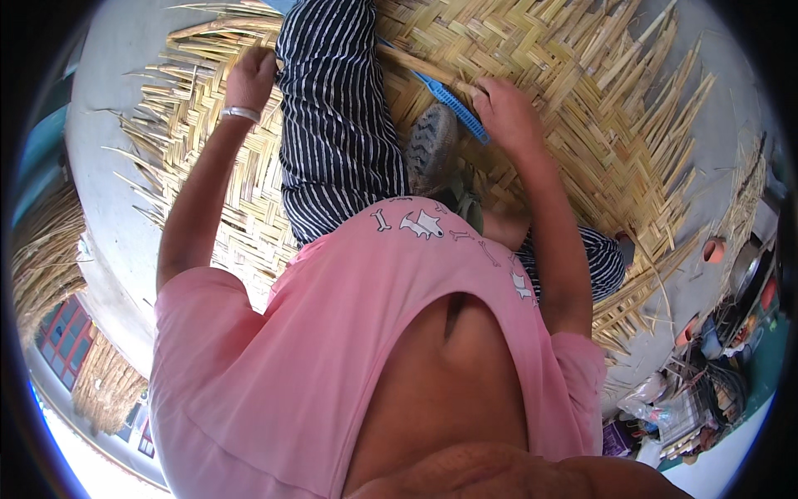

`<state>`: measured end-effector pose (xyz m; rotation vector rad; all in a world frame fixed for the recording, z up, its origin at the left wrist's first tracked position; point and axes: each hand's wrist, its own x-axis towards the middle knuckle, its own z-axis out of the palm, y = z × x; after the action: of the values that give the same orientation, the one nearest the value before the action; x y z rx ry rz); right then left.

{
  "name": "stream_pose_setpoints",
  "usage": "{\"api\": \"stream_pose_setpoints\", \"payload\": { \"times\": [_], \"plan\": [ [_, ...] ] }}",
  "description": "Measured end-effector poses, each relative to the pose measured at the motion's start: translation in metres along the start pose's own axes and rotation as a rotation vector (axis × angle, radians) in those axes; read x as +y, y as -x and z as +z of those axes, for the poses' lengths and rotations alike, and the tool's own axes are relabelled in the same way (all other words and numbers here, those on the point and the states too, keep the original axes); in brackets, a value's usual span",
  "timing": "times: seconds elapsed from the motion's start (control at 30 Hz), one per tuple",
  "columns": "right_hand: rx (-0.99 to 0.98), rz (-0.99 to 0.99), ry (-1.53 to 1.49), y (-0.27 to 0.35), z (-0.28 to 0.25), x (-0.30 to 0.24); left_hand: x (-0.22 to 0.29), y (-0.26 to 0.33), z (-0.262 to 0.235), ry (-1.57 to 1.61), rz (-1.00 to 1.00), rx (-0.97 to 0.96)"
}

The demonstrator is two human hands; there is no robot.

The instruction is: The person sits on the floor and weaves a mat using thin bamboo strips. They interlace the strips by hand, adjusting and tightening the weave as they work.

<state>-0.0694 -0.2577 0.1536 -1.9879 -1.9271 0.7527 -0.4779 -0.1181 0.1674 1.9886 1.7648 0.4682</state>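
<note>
I sit on a large mat (573, 125) woven from pale yellow-green strips, with ragged loose ends along its edges. My left hand (251, 79) is closed over the mat's strips, beside my leg in striped trousers (332, 108); what its fingers hold, if anything, is hidden. My right hand (507, 115) is closed at the end of a flat, pale wooden stick (422, 68). Just under that hand lies a ribbed blue plastic piece (459, 110). The grey treaded sole of a shoe (432, 148) rests beside it, between my legs.
Bundles of dry straw (48, 249) stand at the far left, near a red-framed window (65, 341). Terracotta-coloured pots (713, 249) and a heap of mixed household things (690, 407) are at the right. Around the mat lies a grey floor (100, 158).
</note>
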Motion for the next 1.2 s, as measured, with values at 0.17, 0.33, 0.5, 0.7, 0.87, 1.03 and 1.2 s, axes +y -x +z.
{"api": "stream_pose_setpoints", "payload": {
  "times": [0.17, 0.33, 0.5, 0.7, 0.87, 1.03, 1.2],
  "plan": [
    [-0.130, 0.157, -0.080, 0.003, -0.002, -0.002, -0.032, 0.061, 0.021, 0.240, -0.108, -0.151],
    [-0.159, 0.184, -0.158, 0.014, -0.030, -0.006, -0.009, 0.056, 0.009, 0.187, -0.042, 0.036],
    [-0.118, 0.227, 0.149, 0.031, -0.093, 0.002, 0.083, 0.052, -0.012, 0.769, 0.159, 0.174],
    [0.070, 0.250, 0.417, 0.073, -0.149, 0.056, 0.211, 0.078, 0.042, 1.047, -0.158, -0.411],
    [0.112, 0.422, 0.535, 0.134, -0.182, 0.047, 0.220, 0.062, 0.121, 1.453, -0.847, -0.463],
    [0.228, 0.468, 0.709, 0.205, -0.210, 0.091, 0.190, 0.041, 0.142, 1.646, -0.859, -0.302],
    [0.297, 0.508, 0.712, 0.262, -0.221, 0.112, 0.182, 0.032, 0.130, 1.725, -0.828, -0.386]
  ]
}}
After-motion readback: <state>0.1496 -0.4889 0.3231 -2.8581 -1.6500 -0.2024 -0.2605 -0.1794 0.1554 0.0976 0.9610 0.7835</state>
